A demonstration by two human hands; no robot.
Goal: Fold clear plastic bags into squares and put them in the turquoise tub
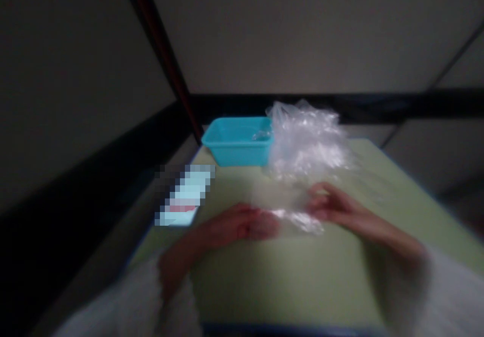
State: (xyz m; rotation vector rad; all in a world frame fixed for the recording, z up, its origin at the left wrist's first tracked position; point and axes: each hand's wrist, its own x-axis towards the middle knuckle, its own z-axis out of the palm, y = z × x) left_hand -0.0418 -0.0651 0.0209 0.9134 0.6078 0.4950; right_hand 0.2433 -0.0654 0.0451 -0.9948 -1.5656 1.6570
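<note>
A clear plastic bag [291, 218] stretches between my two hands above the table, its middle catching the light. My left hand [242, 222] grips its left part, and some fingers show reddish through the film. On the other side my right hand [330, 205] pinches the bag's right edge between thumb and fingers. Just beyond, a heap of shiny clear plastic bags [310, 140] lies crumpled on the table. It leans against a turquoise plastic basin [239, 153], which holds a bit of clear plastic. Blur hides the bag's finer details.
The pale yellow-green table [291, 286] has a blue edge. At its left side lies a light, flat object [189, 193], blurred into blocks. Dark-trimmed walls [302, 35] stand behind the table and to the left.
</note>
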